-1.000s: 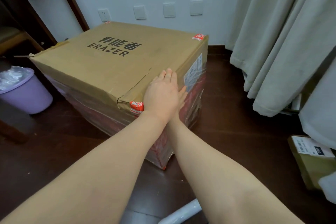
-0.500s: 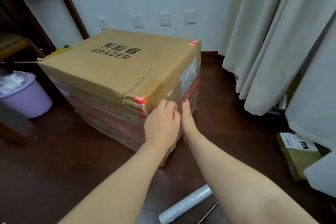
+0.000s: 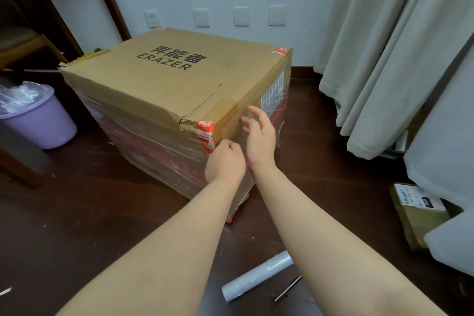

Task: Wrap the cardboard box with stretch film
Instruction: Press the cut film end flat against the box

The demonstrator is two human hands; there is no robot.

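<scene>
Big cardboard box [image 3: 177, 77] down on the dark floor [image 3: 77, 213], near corner turned toward the camera, top face bare and creased. Glossy stretch film [image 3: 154, 146] banding both visible side faces from the base to just under the top edge: sides covered by the look of it, top not yet. Probably bulky and awkward rather than fragile. Stiff walls, but soft at that torn, dented top corner, so better pressed on the flat faces than on the edge. Film thin and clingy, quick to bunch or tear; best taken by a loose edge and smoothed flat with an open palm. Off to the left, purple bin [image 3: 38, 120], well apart from the box. Film roll [image 3: 256, 276] lying on the floor near the camera, apart from both hands. Right hand [image 3: 260, 136] open, fingers spread, right at the filmed right face; touching or not, hard to call through the blur. Left hand [image 3: 225, 161] at the near corner beside the red tape [image 3: 205, 133], grip curled tight. On film or on nothing, cannot tell.
</scene>
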